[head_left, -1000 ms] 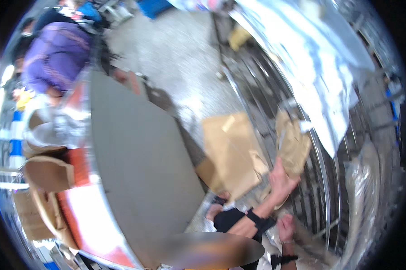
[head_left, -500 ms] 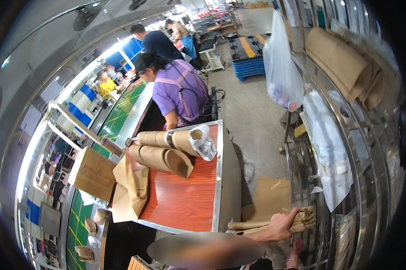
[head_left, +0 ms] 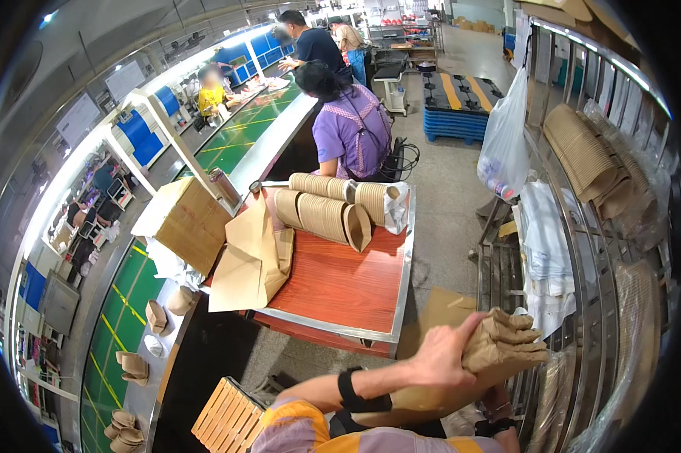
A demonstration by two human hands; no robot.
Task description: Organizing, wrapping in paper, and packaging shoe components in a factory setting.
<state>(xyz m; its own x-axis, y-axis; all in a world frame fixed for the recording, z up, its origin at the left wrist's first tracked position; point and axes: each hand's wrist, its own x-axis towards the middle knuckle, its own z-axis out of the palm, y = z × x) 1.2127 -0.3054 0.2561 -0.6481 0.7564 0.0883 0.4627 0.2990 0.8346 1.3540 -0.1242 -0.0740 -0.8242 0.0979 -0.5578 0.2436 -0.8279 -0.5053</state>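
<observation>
My left hand [head_left: 440,356], with a black band at its wrist, is closed on the bunched end of a brown paper bag [head_left: 504,346]. The rest of the bag hangs below, partly behind my left forearm. Under the bag is my right hand [head_left: 496,402], mostly covered by it, its fingers out of sight. A dark band circles the right wrist.
A red-topped table [head_left: 340,283] ahead carries stacked brown paper-like cups [head_left: 321,215] and a folded brown paper sheet [head_left: 242,260]. A cardboard box [head_left: 185,226] stands beside a green conveyor [head_left: 117,332]. Metal racks [head_left: 582,279] line the right. A person in purple [head_left: 352,132] sits beyond the table.
The view has shifted, so the table sits farther right and more of my arms shows. My left hand has kept its grip on the paper bag, which now shows larger.
</observation>
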